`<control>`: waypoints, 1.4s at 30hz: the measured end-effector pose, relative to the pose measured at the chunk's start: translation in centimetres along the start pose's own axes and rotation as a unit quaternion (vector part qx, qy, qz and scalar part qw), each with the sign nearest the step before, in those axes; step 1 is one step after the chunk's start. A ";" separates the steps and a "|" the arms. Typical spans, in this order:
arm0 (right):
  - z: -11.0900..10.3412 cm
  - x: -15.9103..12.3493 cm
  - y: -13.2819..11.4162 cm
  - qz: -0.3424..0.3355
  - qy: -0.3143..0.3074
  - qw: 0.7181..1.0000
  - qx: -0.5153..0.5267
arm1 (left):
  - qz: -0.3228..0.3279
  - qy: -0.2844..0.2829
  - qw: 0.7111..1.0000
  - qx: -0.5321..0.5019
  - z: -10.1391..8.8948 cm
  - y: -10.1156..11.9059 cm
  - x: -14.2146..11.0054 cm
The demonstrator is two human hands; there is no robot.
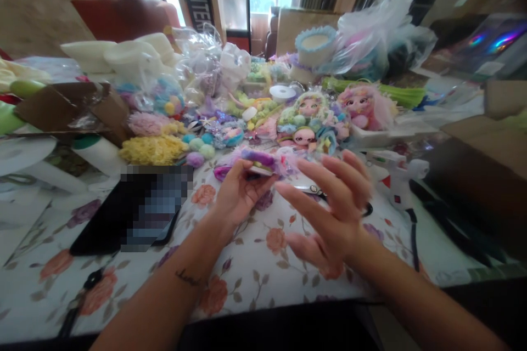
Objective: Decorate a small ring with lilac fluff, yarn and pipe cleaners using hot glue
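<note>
My left hand (239, 192) is closed around a small purple and pink fuzzy craft piece (258, 159) with a pale flat edge. Its exact kind is hard to make out. Pink and white fluffy trim (287, 161) shows at the right end of that piece. Nearer the camera, my right hand (329, 214) hovers over the table with fingers spread and slightly blurred, and nothing shows in it. Behind its fingers lies a pair of scissors (308, 189), partly hidden. A magenta fuzzy strand (222, 172) lies just left of the held piece.
A tablet (102, 214) lies at left, partly pixelated. A white glue gun (391, 175) stands at right with its cord trailing down. Yellow fluffy yarn (154, 148), pompoms (201, 148), doll-face pieces (304, 137) and a ribbon spool (283, 92) crowd the back. Cardboard boxes (68, 107) flank the table.
</note>
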State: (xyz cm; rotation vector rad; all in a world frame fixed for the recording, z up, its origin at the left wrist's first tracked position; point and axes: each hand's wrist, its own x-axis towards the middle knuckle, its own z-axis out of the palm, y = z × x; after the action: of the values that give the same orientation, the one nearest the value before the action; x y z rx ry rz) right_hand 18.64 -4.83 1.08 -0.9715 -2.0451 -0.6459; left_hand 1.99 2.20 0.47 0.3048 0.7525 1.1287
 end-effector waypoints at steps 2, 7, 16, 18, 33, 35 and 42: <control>1.4 0.4 0.8 -0.036 0.025 0.999 0.001 | -0.013 -0.014 1.000 0.014 -0.1 0.0 0.0; 3.6 -0.1 2.4 -0.038 -0.001 0.999 -0.017 | -0.061 -0.016 0.997 0.040 -0.1 0.3 -0.3; 3.7 -1.1 2.9 -0.035 -0.020 0.999 -0.010 | -0.087 -0.010 0.994 0.066 0.1 0.5 -0.5; 3.9 -1.1 2.9 -0.030 -0.036 0.999 -0.013 | -0.087 -0.011 0.993 0.072 0.0 0.5 -0.4; 4.9 -0.8 3.5 -0.033 -0.110 0.993 -0.022 | -0.130 -0.032 0.989 0.066 -0.4 0.5 -0.1; 5.0 -0.7 3.6 -0.028 -0.108 0.994 -0.023 | -0.121 -0.027 0.990 0.067 -0.1 0.4 -0.2; 5.6 -0.3 3.5 0.020 -0.107 0.994 0.007 | -0.093 -0.022 0.994 0.057 -0.1 0.0 -0.4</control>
State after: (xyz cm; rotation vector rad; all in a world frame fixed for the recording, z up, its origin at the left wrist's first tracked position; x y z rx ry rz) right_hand 19.23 0.98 -1.95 -1.1108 -2.2062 -0.5257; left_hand 1.84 1.86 0.60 0.3472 0.7921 0.9026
